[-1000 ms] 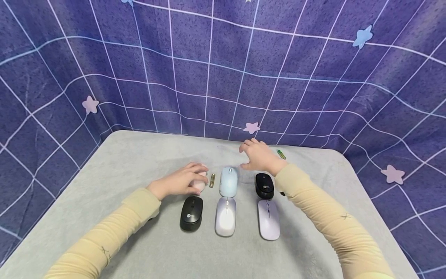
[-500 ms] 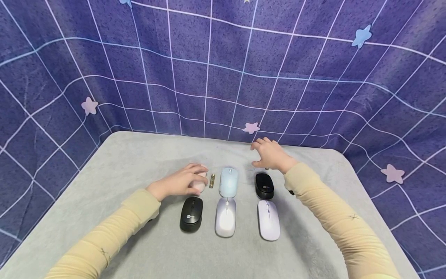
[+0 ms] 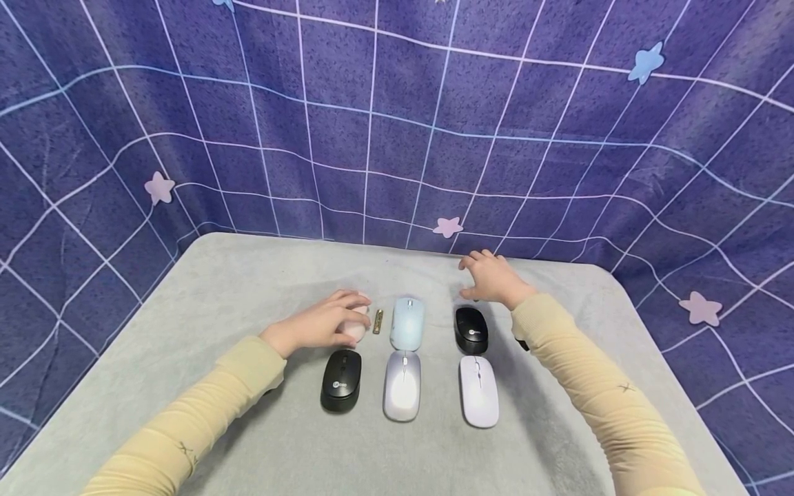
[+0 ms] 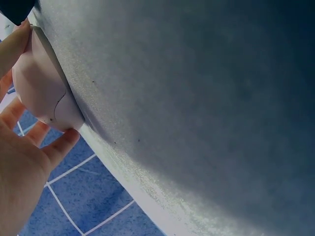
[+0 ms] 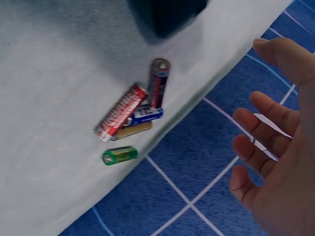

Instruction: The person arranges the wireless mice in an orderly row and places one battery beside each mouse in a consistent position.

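Note:
My left hand (image 3: 319, 320) grips a pale pinkish-white computer mouse (image 3: 355, 327). In the left wrist view its fingers and thumb lie around the sides of that mouse (image 4: 42, 78), which partly lies under the hand. My right hand (image 3: 493, 279) hovers beyond the small black mouse (image 3: 471, 329), fingers spread and loosely bent, holding nothing. In the right wrist view several batteries lie near that hand: a red one (image 5: 122, 113), a dark one (image 5: 158, 83), a blue one (image 5: 145, 115), a tan one (image 5: 134, 130) and a short green one (image 5: 120, 155).
A gold battery (image 3: 378, 322) lies between the held mouse and a light blue mouse (image 3: 407, 324). Nearer stand a black mouse (image 3: 340, 380), a silver mouse (image 3: 402, 386) and a pale lilac mouse (image 3: 479, 391). A blue gridded curtain (image 3: 397, 124) hangs behind the grey-covered table (image 3: 279, 441).
My right hand has moved to the right, away from the light blue mouse. The green battery, seen earlier beside the right wrist, is hidden in the head view. My left hand stays on its mouse.

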